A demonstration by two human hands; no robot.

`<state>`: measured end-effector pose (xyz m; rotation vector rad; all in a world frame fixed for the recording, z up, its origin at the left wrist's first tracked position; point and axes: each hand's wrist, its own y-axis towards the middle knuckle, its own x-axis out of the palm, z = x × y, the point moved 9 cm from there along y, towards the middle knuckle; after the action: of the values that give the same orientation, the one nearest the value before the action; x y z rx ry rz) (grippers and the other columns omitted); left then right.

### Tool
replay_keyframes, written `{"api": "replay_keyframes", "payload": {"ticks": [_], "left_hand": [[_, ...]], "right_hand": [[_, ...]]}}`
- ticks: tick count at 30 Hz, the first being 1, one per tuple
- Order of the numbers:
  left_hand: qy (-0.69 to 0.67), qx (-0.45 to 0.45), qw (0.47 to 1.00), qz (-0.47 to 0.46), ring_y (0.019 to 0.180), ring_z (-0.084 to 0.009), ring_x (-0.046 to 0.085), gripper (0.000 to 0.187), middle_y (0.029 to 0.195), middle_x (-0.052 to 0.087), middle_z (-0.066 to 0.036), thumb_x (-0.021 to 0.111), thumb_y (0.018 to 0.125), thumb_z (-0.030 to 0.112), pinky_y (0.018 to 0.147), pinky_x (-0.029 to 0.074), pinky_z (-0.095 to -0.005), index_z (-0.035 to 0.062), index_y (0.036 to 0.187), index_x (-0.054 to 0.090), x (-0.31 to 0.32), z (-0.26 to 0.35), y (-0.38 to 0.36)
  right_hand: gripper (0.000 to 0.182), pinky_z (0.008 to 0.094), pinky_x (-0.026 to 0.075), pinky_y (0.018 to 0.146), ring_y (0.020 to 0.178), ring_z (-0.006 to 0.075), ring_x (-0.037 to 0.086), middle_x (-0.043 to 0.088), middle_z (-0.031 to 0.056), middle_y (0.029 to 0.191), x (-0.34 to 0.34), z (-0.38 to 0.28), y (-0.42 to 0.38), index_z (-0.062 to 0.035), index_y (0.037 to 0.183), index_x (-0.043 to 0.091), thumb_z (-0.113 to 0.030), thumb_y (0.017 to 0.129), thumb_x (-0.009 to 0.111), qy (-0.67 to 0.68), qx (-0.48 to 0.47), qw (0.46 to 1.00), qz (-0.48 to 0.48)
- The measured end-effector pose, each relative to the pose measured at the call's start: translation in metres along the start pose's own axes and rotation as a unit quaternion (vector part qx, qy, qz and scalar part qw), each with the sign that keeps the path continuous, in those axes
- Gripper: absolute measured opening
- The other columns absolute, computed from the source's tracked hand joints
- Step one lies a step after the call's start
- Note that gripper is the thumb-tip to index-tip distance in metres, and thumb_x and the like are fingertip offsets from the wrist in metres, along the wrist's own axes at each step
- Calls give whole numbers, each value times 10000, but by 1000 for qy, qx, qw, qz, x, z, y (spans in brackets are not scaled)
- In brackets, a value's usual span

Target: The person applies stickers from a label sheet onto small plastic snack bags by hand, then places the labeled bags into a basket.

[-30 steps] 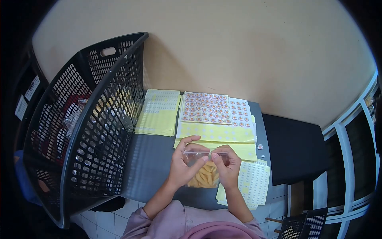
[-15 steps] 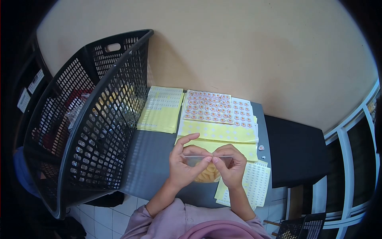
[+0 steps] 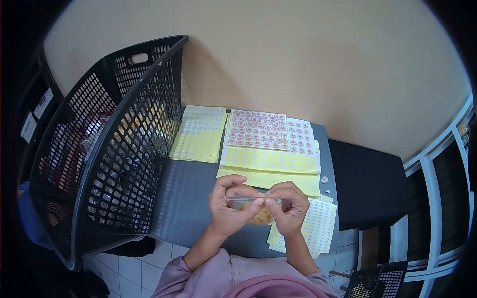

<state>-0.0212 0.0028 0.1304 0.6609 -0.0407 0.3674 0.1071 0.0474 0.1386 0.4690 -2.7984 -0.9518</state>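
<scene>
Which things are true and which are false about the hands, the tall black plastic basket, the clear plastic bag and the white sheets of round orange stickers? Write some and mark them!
1. The left hand and the right hand both hold the clear plastic bag. True.
2. The tall black plastic basket stands to the right of the hands. False: it stands to their left.
3. Yellowish pieces are inside the bag. True.
4. The white sheets of round orange stickers lie on the floor. False: they lie on the grey table.
5. The plain wall is beige. True.
</scene>
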Motion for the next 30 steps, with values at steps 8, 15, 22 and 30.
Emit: {"api": "replay_keyframes", "payload": {"ticks": [8,15,22,30], "left_hand": [[-3,-6,1000,1,660,-120,579,441,696,596,-90,669,664,-21,626,451,-216,10,965,348,2,0,-3],[3,12,1000,-17,667,-139,590,489,702,600,-101,652,670,-44,636,461,-226,4,1021,315,9,5,-1],[-6,2,1000,-18,664,-159,598,517,695,598,-115,642,664,-70,636,474,-240,3,1042,296,9,1,0],[-21,-25,999,-3,672,-154,597,521,702,602,-118,637,671,-73,644,470,-236,2,1049,286,6,-7,0]], "right_hand": [[93,238,449,601,665,156,571,585,98,732,-3,-1,-5,-10,743,580,21,668,626,-9,-7,1000,13],[90,239,447,620,692,159,570,581,105,735,-8,-6,-9,-11,755,573,20,682,617,-7,-22,998,60],[71,247,450,625,696,171,573,588,115,757,-11,-2,-12,4,779,582,-1,715,612,-26,0,998,55],[135,249,444,630,694,172,566,588,140,759,-13,6,-11,51,796,587,-45,801,492,5,35,998,59]]}}
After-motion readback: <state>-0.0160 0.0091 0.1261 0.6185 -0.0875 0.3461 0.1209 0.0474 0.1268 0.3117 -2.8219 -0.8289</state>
